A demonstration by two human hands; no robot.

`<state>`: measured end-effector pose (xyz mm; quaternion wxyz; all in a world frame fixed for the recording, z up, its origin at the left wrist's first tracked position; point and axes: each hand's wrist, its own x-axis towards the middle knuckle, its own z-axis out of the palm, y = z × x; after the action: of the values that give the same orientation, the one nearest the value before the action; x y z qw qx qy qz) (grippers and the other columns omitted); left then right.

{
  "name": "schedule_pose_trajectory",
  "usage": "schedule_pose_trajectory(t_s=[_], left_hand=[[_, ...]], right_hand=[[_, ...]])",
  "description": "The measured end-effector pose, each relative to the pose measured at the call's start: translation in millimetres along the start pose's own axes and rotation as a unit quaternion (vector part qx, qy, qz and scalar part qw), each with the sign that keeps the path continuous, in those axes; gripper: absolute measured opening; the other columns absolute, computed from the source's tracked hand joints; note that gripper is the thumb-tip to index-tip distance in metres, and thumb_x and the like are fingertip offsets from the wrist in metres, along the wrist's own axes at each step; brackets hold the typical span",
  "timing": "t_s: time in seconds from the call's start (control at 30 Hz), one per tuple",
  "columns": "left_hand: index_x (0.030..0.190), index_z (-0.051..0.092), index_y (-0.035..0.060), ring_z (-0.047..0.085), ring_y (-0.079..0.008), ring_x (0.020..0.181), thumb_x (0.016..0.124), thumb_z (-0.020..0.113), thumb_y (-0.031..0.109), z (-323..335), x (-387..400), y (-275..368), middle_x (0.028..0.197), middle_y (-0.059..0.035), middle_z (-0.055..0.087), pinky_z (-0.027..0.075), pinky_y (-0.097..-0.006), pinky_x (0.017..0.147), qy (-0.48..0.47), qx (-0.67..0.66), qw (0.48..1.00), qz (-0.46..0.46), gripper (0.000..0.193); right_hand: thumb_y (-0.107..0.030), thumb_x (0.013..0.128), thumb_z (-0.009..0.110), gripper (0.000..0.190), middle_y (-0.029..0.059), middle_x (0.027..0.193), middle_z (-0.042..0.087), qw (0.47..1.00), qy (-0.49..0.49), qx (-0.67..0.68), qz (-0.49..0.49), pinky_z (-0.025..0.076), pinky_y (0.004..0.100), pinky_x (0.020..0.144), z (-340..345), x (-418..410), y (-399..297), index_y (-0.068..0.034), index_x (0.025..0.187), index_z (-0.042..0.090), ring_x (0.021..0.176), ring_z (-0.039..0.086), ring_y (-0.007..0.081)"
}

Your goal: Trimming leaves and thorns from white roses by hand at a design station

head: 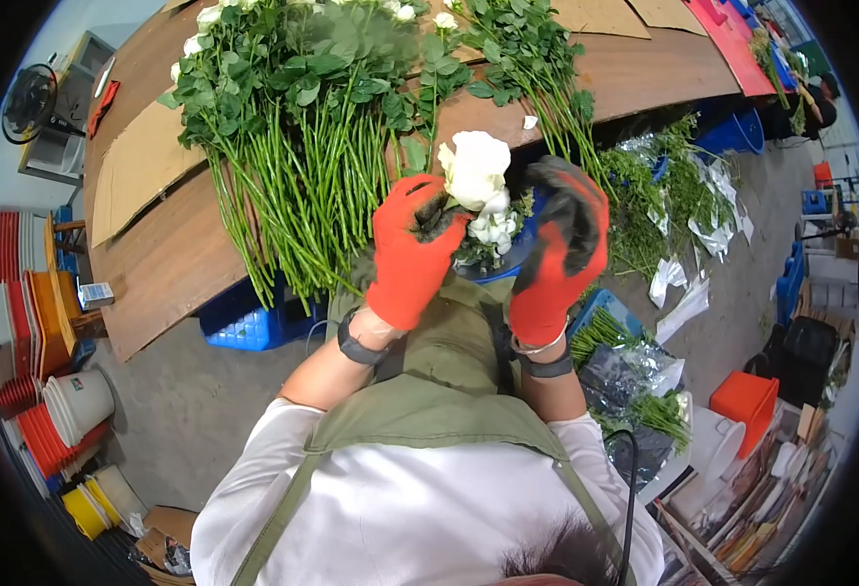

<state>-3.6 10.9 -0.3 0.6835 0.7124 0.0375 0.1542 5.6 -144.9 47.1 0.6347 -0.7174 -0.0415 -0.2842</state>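
Note:
A white rose (476,170) stands upright just above the table's front edge, its bloom facing up. My left hand (418,245), in a red glove with dark fingertips, grips it just below the bloom. To the right of the bloom, apart from it, is my right hand (567,245) in a matching glove. Its fingers are bent and blurred by motion, so whether they hold anything is unclear. Beneath the rose, a blue tub (523,253) contains white petals (495,231) and leaf scraps. The rose's stem is hidden.
A large bundle of white roses with green stems (305,190) lies on the wooden table (169,271), beside a smaller bundle (539,80). Cardboard (147,172) covers part of the tabletop. Green cuttings and plastic wrap (667,282) are heaped on the right. A person (814,110) works at far right.

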Motion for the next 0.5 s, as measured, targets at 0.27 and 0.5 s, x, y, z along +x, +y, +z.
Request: schedule_pose_trajectory(t_s=[0.27,0.5], left_hand=[[0.107,0.072,-0.0001,0.064,-0.0386,0.104,0.07,0.084,0.001,9.0,-2.6,17.2,0.111,-0.015,0.071,0.052,-0.0454,0.092,-0.009,0.173,0.974,0.147,0.039],[0.105,0.072,-0.0002,0.065,-0.0381,0.103,0.07,0.084,0.001,8.5,-2.2,7.6,0.109,-0.0157,0.071,0.052,-0.0451,0.092,-0.014,0.123,0.986,0.114,0.037]], right_hand=[[-0.022,0.073,0.094,0.057,0.0116,0.129,0.066,0.976,-0.052,-0.177,-0.114,0.042,0.0495,0.105,12.8,-0.6,-4.4,-0.007,0.123,0.069,0.121,0.058,0.0369],[-0.015,0.077,0.09,0.041,0.0116,0.124,0.069,0.983,0.002,-0.172,-0.062,0.042,0.0505,0.11,15.6,-10.2,-5.8,-0.006,0.113,0.073,0.12,0.059,0.0369]])
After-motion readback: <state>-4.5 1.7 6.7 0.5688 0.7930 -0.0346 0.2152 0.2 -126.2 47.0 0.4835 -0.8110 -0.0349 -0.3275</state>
